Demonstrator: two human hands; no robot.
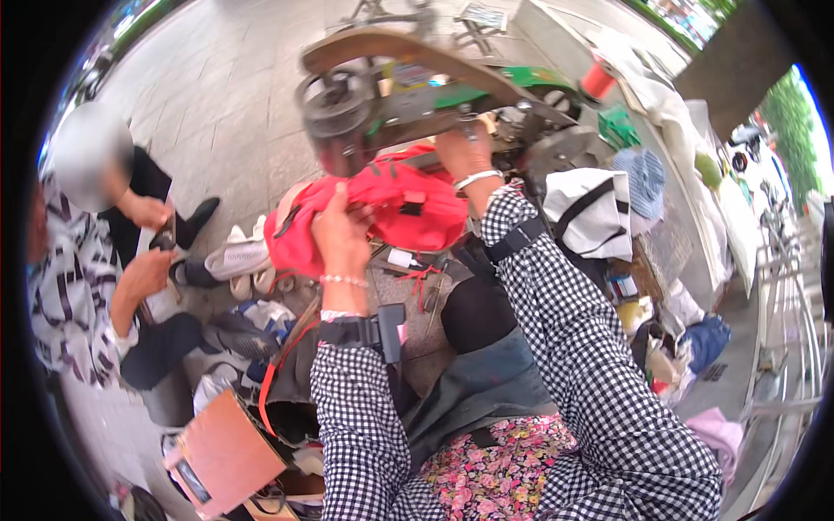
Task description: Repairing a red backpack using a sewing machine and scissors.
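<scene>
A red fabric bag (417, 208) with a black buckle lies bunched in front of me, its far part under a hand-cranked sewing machine (417, 117). This machine has a green metal body, a wooden arm and a dark round wheel at its left end. My left hand (341, 234) is closed on the left part of the red bag, thumb up and fingers curled on the cloth. Beyond the bag's right part, my right hand (466, 156) reaches up against the machine. Its fingers are mostly hidden by the machine's body, so their grip does not show.
At the left sits another person (78, 269), hands around a small dark object. White shoes (241, 258) stand near them. A brown box-like bag (228, 451) lies lower left. To my right are a white bag with black straps (591, 213), a blue hat (640, 187) and a red thread spool (598, 81).
</scene>
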